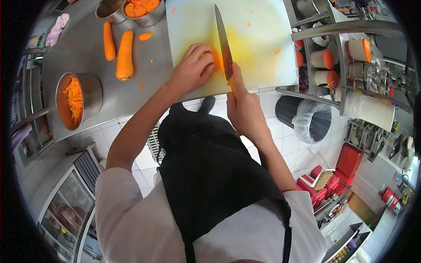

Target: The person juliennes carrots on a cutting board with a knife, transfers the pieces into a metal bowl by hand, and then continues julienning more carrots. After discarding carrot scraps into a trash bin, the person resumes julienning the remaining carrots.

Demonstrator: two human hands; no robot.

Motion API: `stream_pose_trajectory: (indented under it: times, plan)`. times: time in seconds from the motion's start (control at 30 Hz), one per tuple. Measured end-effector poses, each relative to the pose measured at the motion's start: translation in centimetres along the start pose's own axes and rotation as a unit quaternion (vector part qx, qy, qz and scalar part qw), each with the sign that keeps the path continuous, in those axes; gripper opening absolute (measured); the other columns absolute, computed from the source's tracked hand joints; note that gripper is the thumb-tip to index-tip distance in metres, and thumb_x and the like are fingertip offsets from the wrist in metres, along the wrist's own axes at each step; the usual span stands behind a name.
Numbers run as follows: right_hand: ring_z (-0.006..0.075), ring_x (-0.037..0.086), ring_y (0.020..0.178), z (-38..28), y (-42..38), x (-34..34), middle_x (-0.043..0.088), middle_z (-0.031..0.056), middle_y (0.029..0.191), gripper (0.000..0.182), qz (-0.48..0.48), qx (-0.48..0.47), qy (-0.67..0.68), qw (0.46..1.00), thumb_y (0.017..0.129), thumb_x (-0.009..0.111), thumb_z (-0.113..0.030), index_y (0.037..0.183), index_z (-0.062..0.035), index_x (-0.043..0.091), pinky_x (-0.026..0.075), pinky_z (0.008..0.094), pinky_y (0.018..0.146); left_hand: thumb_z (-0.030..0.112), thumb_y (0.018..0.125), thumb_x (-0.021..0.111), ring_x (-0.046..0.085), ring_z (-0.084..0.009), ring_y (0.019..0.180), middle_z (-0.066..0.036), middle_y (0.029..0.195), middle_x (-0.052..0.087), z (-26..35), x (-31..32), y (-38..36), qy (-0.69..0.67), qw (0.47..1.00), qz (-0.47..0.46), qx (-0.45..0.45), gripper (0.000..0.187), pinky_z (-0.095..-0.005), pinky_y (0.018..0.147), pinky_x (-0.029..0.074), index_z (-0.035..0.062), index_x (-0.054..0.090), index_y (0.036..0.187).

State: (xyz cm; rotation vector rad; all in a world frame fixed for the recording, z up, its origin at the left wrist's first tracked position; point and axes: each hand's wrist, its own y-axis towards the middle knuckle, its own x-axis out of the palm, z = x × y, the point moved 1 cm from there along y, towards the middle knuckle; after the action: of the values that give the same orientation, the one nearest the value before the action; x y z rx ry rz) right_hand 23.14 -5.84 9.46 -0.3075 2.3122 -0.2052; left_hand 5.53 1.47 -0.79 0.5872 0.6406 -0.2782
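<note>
My right hand (245,107) is closed around the yellow handle of a long kitchen knife (223,41), its blade pointing away from me over the cutting board (267,44). Just left of the blade, my left hand (193,68) presses with curled fingers on an orange piece of carrot (217,61). The hand covers part of that piece, so its full shape is hidden. Small orange scraps and a yellow stain mark the white board. Left of the board, two peeled carrots, a thick one (125,57) and a thinner one (109,41), lie on the steel table.
A steel pot (92,98) of shredded carrot stands at the table's left. Farther back are a bowl of carrot slices (147,18) and another metal bowl (115,17). A lined trash bin (291,109) and a shelf rail (346,30) are on the right.
</note>
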Motion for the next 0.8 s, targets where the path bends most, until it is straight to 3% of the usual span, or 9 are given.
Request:
stream_pose_trajectory:
  times: [0.07, 0.17, 0.37, 0.47, 0.57, 0.67, 0.77, 0.8]
  plan:
    - [0.0536, 0.065, 0.077, 0.4, -0.6, 1.0, 0.067, 0.0362, 0.089, 0.073, -0.005, 0.013, 0.003, 1.000, 0.088, 0.051, 0.004, 0.156, 0.0006, 0.023, 0.053, 0.0586, 0.073, 0.001, 0.083, 0.072, 0.053, -0.0389, 0.119, -0.017, 0.122, 0.056, 0.0, 0.0, -0.1, 0.003, 1.000, -0.005, -0.003, 0.020, -0.0448, 0.100, 0.047, 0.0000, 0.055, 0.095]
    - [0.0526, 0.065, 0.078, 3.4, 1.5, 5.3, 0.066, 0.0380, 0.099, 0.074, 0.064, -0.024, -0.009, 0.998, 0.091, 0.052, 0.001, 0.159, -0.0050, 0.024, 0.052, 0.0559, 0.074, 0.001, 0.083, 0.072, 0.053, -0.0389, 0.119, -0.017, 0.121, 0.056, -0.2, 0.2, -0.4, 0.005, 1.000, -0.004, 0.003, 0.020, -0.0450, 0.100, 0.047, -0.0001, 0.055, 0.094]
    - [0.0527, 0.065, 0.077, 1.7, 1.1, 1.5, 0.067, 0.0376, 0.095, 0.075, 0.043, -0.055, 0.020, 0.997, 0.091, 0.053, 0.001, 0.159, -0.0044, 0.023, 0.052, 0.0559, 0.074, 0.001, 0.083, 0.072, 0.054, -0.0379, 0.118, -0.016, 0.121, 0.056, 0.0, -0.2, 0.0, 0.007, 1.000, -0.001, -0.003, 0.019, -0.0444, 0.099, 0.048, -0.0002, 0.056, 0.092]
    - [0.0541, 0.065, 0.076, 0.6, -0.4, 0.3, 0.067, 0.0359, 0.087, 0.077, -0.005, -0.021, 0.004, 1.000, 0.090, 0.052, 0.003, 0.158, -0.0014, 0.017, 0.052, 0.0587, 0.071, 0.001, 0.083, 0.072, 0.054, -0.0374, 0.118, -0.016, 0.121, 0.056, 0.2, -0.1, 0.1, 0.008, 1.000, -0.008, -0.008, 0.018, -0.0439, 0.099, 0.048, -0.0003, 0.056, 0.092]
    - [0.0539, 0.065, 0.076, -0.4, -1.2, -0.1, 0.067, 0.0360, 0.091, 0.078, -0.048, 0.043, -0.010, 0.998, 0.091, 0.053, 0.002, 0.159, -0.0018, 0.015, 0.053, 0.0582, 0.071, 0.002, 0.084, 0.071, 0.054, -0.0371, 0.118, -0.016, 0.121, 0.056, 0.2, -0.2, 0.0, 0.012, 1.000, -0.010, -0.002, 0.017, -0.0440, 0.099, 0.048, -0.0004, 0.056, 0.091]
    - [0.0534, 0.065, 0.074, 0.9, -1.2, 1.8, 0.067, 0.0355, 0.090, 0.078, -0.018, 0.030, 0.006, 0.999, 0.090, 0.053, 0.002, 0.159, -0.0018, 0.016, 0.052, 0.0579, 0.069, 0.001, 0.084, 0.071, 0.054, -0.0372, 0.118, -0.016, 0.121, 0.057, 0.0, -0.3, 0.0, 0.008, 1.000, -0.007, -0.004, 0.016, -0.0442, 0.099, 0.048, -0.0004, 0.056, 0.092]
    - [0.0532, 0.064, 0.073, 3.7, 1.7, 5.0, 0.067, 0.0342, 0.087, 0.077, 0.073, -0.067, -0.009, 0.995, 0.090, 0.053, 0.002, 0.158, -0.0017, 0.018, 0.052, 0.0577, 0.067, 0.001, 0.084, 0.071, 0.055, -0.0372, 0.117, -0.016, 0.121, 0.057, -0.1, -0.2, -0.1, 0.012, 1.000, -0.006, 0.005, 0.017, -0.0441, 0.099, 0.048, -0.0002, 0.057, 0.093]
    - [0.0533, 0.064, 0.072, 3.5, 2.3, 4.6, 0.067, 0.0341, 0.086, 0.077, 0.062, -0.069, -0.005, 0.996, 0.089, 0.053, 0.003, 0.158, -0.0015, 0.019, 0.052, 0.0581, 0.067, 0.001, 0.084, 0.071, 0.055, -0.0372, 0.117, -0.016, 0.122, 0.057, -0.2, -0.2, -0.1, 0.019, 1.000, -0.004, 0.010, 0.017, -0.0440, 0.099, 0.048, -0.0001, 0.057, 0.094]
